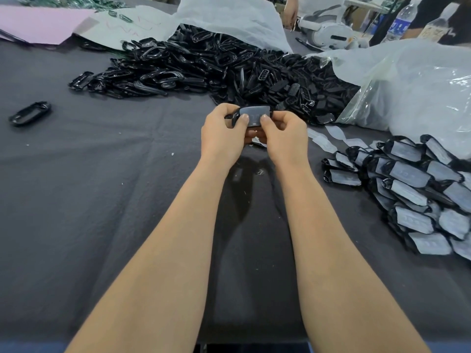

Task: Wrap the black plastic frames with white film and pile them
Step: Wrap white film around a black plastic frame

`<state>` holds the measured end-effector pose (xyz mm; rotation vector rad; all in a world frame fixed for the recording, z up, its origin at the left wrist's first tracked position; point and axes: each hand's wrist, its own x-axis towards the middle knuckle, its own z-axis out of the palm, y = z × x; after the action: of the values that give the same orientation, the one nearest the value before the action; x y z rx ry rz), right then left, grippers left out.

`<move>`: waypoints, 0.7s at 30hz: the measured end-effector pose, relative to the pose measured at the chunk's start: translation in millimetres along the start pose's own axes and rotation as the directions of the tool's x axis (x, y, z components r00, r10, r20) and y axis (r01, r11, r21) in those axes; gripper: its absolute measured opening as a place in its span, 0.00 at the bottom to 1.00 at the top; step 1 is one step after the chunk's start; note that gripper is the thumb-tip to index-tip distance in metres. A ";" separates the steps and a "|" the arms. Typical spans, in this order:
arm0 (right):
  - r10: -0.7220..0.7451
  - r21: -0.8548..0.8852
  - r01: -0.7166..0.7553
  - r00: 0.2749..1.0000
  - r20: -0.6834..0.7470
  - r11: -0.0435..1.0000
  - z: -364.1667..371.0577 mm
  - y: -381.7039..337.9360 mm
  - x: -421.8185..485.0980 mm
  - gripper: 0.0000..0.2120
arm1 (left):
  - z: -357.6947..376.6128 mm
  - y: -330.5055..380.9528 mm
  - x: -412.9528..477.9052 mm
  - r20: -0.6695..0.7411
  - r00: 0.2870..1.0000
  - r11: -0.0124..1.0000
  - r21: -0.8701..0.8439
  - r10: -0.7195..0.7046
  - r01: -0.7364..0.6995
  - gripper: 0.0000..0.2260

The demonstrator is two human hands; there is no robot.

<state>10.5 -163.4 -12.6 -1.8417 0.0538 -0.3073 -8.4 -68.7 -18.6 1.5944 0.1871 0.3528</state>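
Left hand (221,133) and right hand (283,136) both pinch one frame (254,115) above bench (102,174), thumbs pressing film flat.

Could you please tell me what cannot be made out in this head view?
- Frame: lower half hidden behind the left hand and right hand.
- Wrapped pile: cut off by the right edge.
- Bottle label: too blurred to read.

Bare forearms (178,238); no sleeves
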 end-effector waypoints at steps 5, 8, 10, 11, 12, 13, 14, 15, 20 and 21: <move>-0.010 0.018 0.010 1.000 -0.010 1.000 0.2 -0.1 -1.0 0.04 | 0.9 0.8 -1.3 0.021 1.000 0.999 0.030 0.011 -0.012 0.07; -0.008 0.030 0.007 1.000 0.019 1.000 1.3 -2.8 -4.1 0.06 | 0.0 2.0 -0.4 0.000 1.000 0.998 0.052 0.019 -0.019 0.09; -0.007 0.023 0.006 0.999 0.051 1.000 2.3 -3.9 -6.7 0.08 | -1.1 1.9 0.2 -0.008 1.000 0.999 0.047 0.023 -0.023 0.09; -0.012 0.015 0.011 0.998 0.057 1.000 2.7 -3.8 -7.6 0.08 | -1.5 1.5 0.4 -0.007 1.000 0.999 0.040 0.022 -0.022 0.09; -0.017 0.011 0.017 0.998 0.052 1.000 2.9 -3.3 -7.9 0.08 | -1.5 1.0 0.1 -0.002 1.000 0.999 0.035 0.021 -0.021 0.10; -0.017 0.017 0.016 0.999 0.042 1.000 2.8 -2.7 -7.6 0.07 | -1.3 0.8 0.1 0.006 1.000 0.999 0.033 0.019 -0.019 0.10; -0.009 0.028 0.008 0.999 0.033 1.000 2.2 -2.4 -6.9 0.07 | -0.7 0.6 0.1 0.014 1.000 0.999 0.033 0.015 -0.015 0.10; 0.005 0.043 -0.006 1.000 0.029 0.999 1.7 -1.7 -5.9 0.06 | -0.2 0.3 0.4 0.021 1.000 0.999 0.033 0.011 -0.012 0.10; 0.050 0.067 -0.052 0.998 0.030 0.996 0.2 2.4 -2.0 0.06 | 1.1 -2.5 1.9 0.039 0.999 0.997 0.077 0.023 -0.026 0.07; 0.056 0.066 -0.058 0.998 0.029 0.996 0.1 2.7 -1.9 0.07 | 1.3 -3.0 2.2 0.041 0.999 0.996 0.086 0.027 -0.031 0.07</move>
<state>9.0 -163.8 -15.5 -1.7744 0.0767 -0.2415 -5.6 -69.1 -21.3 1.6898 0.1502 0.3388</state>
